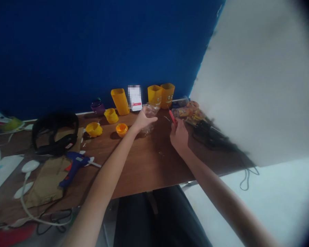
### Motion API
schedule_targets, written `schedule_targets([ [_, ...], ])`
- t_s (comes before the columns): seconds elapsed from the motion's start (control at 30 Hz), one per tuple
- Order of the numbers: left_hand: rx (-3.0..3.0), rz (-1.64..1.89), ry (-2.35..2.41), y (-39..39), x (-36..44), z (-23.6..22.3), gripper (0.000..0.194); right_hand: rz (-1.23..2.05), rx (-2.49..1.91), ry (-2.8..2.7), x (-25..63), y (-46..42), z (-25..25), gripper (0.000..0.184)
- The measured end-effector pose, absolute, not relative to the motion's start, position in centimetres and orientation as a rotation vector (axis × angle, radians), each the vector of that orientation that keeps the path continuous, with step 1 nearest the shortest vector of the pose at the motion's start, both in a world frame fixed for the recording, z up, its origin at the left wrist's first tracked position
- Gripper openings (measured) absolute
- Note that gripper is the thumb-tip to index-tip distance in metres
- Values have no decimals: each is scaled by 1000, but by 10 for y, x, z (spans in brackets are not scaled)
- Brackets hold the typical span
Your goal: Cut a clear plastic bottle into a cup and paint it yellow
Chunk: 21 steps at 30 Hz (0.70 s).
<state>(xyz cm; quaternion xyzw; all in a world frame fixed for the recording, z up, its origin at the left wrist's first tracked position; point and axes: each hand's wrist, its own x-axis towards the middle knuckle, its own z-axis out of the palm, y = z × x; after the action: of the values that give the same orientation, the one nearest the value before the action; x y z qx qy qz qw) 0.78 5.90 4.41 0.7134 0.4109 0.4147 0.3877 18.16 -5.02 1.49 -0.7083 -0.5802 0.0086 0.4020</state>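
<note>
My left hand is curled around a clear, crumpled plastic bottle piece, with its thumb pointing right. The bottle's lower part shows faintly under the hand, near the table surface. To the right, my right hand is closed on a red utility knife, its thin tip pointing up and away from me. The knife and the bottle piece are apart. Nearest to my left hand stands a small orange cup. Behind the hands are two yellow cups with smiling faces, one beside the other.
A tall yellow cup, small yellow containers and a phone stand along the back. At left lie a blue glue gun, a black headset and white cables. Clutter fills the right edge by the wall.
</note>
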Motion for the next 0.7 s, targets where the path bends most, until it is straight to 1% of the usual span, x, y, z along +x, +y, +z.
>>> schedule_targets([
  [0.07,1814,1169,1024,53,14,37,52,23,-1858,-1457,185,-51,20,41],
  [0.2,1880,1359,1129,35,18,18,55,-73,-2145,-1449,201,-52,33,61],
  [0.23,1877,1406,1132,31,17,14,53,-82,-2198,-1466,206,-52,35,59],
  [0.3,1841,1480,1162,24,16,6,53,-70,-2237,-1528,213,-52,37,46],
  [0.37,1824,1496,1202,20,14,2,52,-83,-2186,-1591,216,-53,38,34],
  [0.43,1834,1488,1255,17,14,2,51,-144,-2100,-1604,217,-56,39,29],
  [0.6,1905,1459,1290,7,17,6,56,-297,-2051,-1459,231,-47,61,32],
  [0.7,1939,1432,1236,3,18,6,63,-263,-2091,-1375,261,-20,89,36],
])
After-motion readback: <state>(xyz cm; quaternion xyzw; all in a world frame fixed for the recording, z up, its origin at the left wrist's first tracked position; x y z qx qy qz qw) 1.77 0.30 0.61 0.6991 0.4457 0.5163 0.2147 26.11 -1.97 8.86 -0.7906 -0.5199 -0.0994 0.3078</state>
